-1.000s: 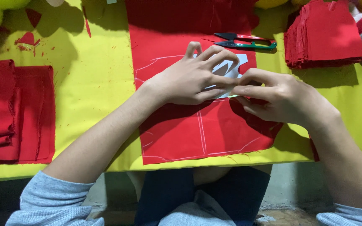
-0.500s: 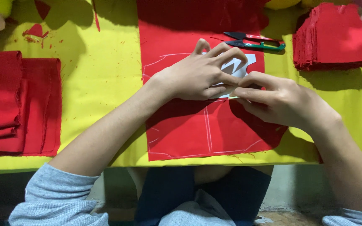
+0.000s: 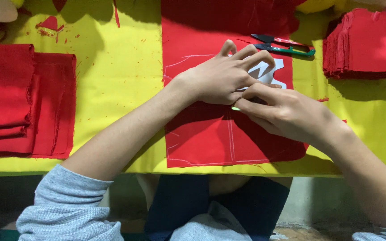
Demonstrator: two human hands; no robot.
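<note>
Your hands have barely shifted since a moment ago. Your left hand [image 3: 226, 78] still presses, fingers spread, on the white paper pattern piece [image 3: 271, 73] lying on the flat red fabric sheet [image 3: 211, 134] on the yellow worktop [image 3: 117, 89]. Your right hand [image 3: 287, 114] is pinched on a small green-tipped marker [image 3: 236, 108]. The fabric looks soft and prone to sliding, so hold it flat by the pattern.

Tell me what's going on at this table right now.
A person is working on a sheet of red cloth spread over a yellow table. The left hand presses a white paper pattern flat on the cloth, fingers spread. The right hand sits beside it, pinching a small green-tipped thing at the pattern's edge; pale lines already mark the cloth. Snips lie just above, and cut red pieces are stacked to the right, folded red cloth to the left.
</note>
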